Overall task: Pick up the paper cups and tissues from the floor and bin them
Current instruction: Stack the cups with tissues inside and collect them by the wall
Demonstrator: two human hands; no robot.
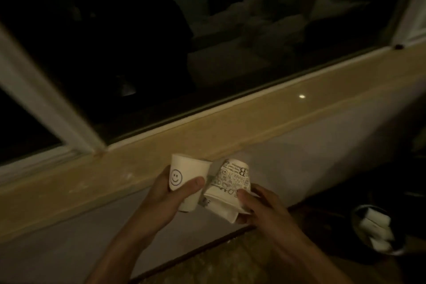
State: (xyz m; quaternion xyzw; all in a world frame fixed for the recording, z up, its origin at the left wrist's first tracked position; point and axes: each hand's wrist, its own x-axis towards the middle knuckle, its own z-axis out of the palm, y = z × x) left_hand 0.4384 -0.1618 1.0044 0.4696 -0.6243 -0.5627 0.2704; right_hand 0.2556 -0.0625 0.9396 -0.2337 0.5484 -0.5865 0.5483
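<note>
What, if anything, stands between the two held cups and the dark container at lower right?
Nothing visible: the left hand grips the smiley cup, the right hand the printed cup, and the space toward the dark container looks open, though dim.

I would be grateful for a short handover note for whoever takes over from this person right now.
Left hand: grips the smiley-face cup.
Right hand: grips the printed cup, with a white fold, perhaps a tissue, beneath it.
Done: both cups are off the floor, held before the window sill.
Left: bin them. The dark round container at the right, which holds white pieces, may be the bin. Any further litter is out of view.
</note>
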